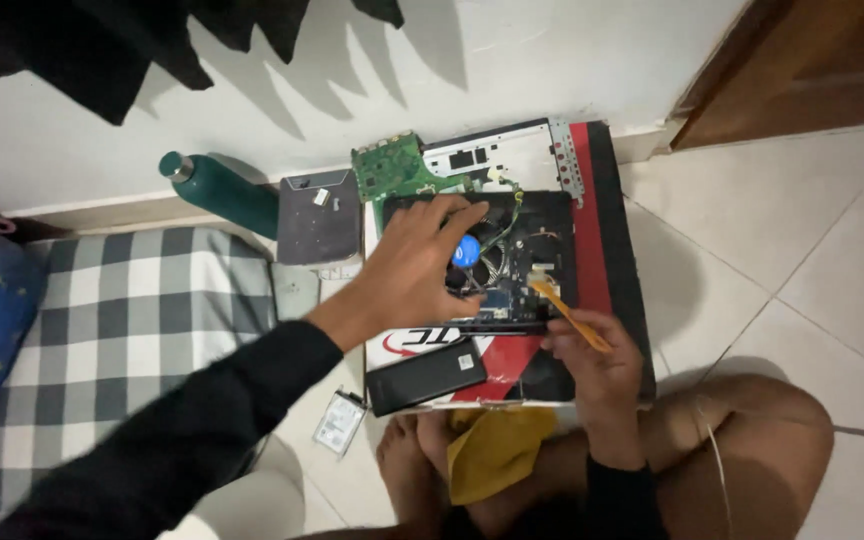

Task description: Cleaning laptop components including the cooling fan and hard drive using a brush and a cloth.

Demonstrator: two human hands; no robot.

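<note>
A black circuit board (537,240) with a round cooling fan that has a blue centre (466,250) lies on a red, black and white cardboard box (607,200). My left hand (414,265) rests spread over the fan, fingers on its top. My right hand (592,350) holds an orange plastic pry tool (564,308) at the board's near right edge. A black rectangular battery-like slab (425,376) lies on the box's near left corner.
A green circuit board (392,168) and a white metal plate (497,155) lean at the wall. A grey drive (319,216), a dark green bottle (217,190), a small flat drive (340,422), a yellow cloth (492,450), a checked mattress (102,330) and my bare feet lie around.
</note>
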